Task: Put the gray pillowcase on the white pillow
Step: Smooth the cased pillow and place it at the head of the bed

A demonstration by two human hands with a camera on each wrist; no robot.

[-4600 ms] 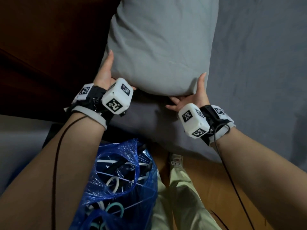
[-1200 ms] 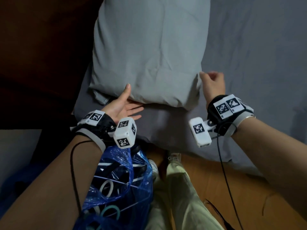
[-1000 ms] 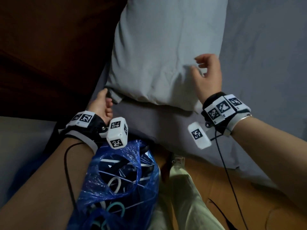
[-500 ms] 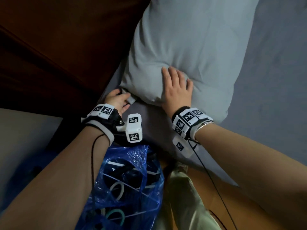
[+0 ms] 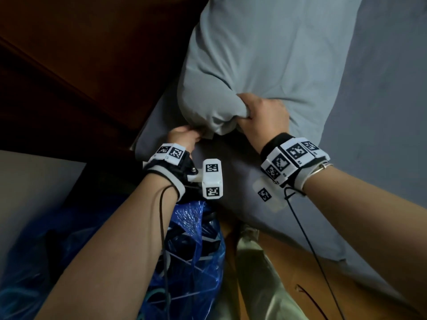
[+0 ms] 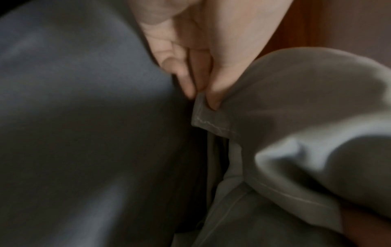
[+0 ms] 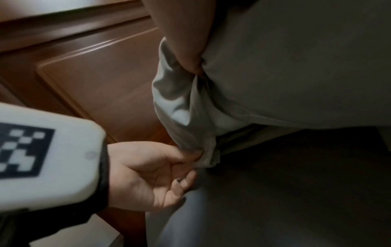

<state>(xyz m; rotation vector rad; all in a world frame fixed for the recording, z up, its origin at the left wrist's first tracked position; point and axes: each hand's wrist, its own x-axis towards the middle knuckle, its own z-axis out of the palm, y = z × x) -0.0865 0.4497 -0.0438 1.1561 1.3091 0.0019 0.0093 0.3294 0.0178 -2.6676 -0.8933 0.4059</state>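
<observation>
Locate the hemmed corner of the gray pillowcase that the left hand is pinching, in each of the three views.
Head: the hemmed corner sits just left of centre, at the left hand, below the gray pillowcase.
Left wrist: centre, stitched edge under the fingertips.
Right wrist: lower centre, at the tip of the hanging fabric.
Shared landmark: the left hand's pinch on that corner.

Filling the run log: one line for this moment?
left hand: pinches pillowcase hem | right hand: grips bunched corner | pillow: covered
</observation>
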